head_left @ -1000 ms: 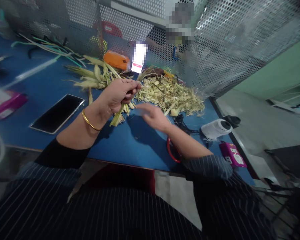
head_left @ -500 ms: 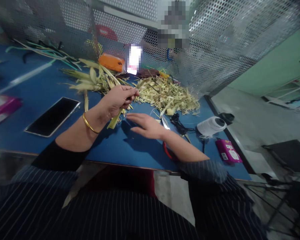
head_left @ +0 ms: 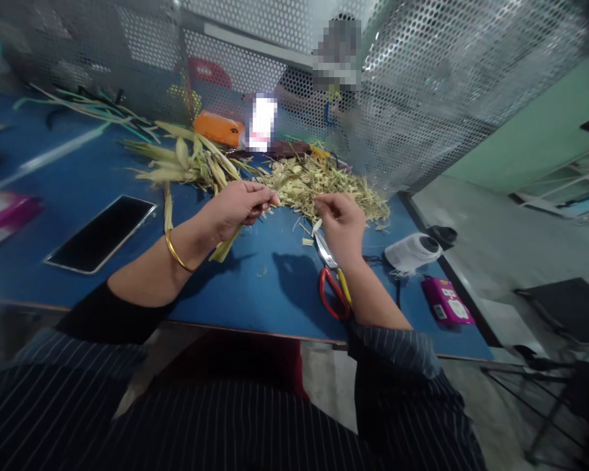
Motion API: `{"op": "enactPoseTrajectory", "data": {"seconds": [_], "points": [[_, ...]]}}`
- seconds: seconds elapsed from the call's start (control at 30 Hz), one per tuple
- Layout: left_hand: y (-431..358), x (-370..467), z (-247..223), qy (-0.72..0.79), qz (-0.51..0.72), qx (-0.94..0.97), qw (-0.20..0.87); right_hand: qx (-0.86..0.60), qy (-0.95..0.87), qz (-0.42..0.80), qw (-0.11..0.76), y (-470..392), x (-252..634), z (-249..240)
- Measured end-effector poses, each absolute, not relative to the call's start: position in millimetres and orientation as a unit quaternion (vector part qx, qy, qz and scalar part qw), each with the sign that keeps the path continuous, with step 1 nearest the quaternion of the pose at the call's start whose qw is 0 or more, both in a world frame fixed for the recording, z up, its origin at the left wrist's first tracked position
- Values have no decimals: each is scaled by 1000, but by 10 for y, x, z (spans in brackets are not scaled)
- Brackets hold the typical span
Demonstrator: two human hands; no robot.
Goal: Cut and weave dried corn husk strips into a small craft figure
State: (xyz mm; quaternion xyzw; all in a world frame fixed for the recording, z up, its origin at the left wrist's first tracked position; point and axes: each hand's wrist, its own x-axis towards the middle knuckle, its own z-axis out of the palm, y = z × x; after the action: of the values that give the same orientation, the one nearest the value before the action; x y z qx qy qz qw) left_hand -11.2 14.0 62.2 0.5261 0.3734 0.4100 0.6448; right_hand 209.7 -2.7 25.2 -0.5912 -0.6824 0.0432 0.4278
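Near the front edge of the table [head_left: 255, 307], toward its right side, the scissors [head_left: 326, 254] are lying with one red and one yellow handle, partly behind the right forearm. By the right edge, a purple pack [head_left: 447, 301] is sitting, and a white spool [head_left: 412, 252] is resting a little farther. On the left part, a dark phone [head_left: 102, 232] is lying flat. Over the middle, the left hand [head_left: 240, 206] is holding the husk strip [head_left: 226, 247]; its grip is clamping on it, and one end is hanging below the palm. The right hand [head_left: 343, 219] is hovering above the scissors, its grip together; I cannot tell if something thin is between the fingertips. Behind the hands, a shredded pile [head_left: 368, 197] is spreading, and a husk bundle [head_left: 181, 157] is lying to its left. Farther, an orange pack [head_left: 218, 127] and a lit screen [head_left: 262, 131] are standing before the metal mesh [head_left: 255, 62].
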Motion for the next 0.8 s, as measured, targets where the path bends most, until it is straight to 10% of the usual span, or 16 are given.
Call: {"op": "enactPoseTrajectory", "data": {"seconds": [0.3, 0.8], "points": [[80, -3, 522, 376, 334, 547, 669, -397, -521, 597, 464, -86, 1742, 79], [70, 93, 413, 426, 328, 655, 532, -513, -622, 198, 558, -192, 1955, 108]]}}
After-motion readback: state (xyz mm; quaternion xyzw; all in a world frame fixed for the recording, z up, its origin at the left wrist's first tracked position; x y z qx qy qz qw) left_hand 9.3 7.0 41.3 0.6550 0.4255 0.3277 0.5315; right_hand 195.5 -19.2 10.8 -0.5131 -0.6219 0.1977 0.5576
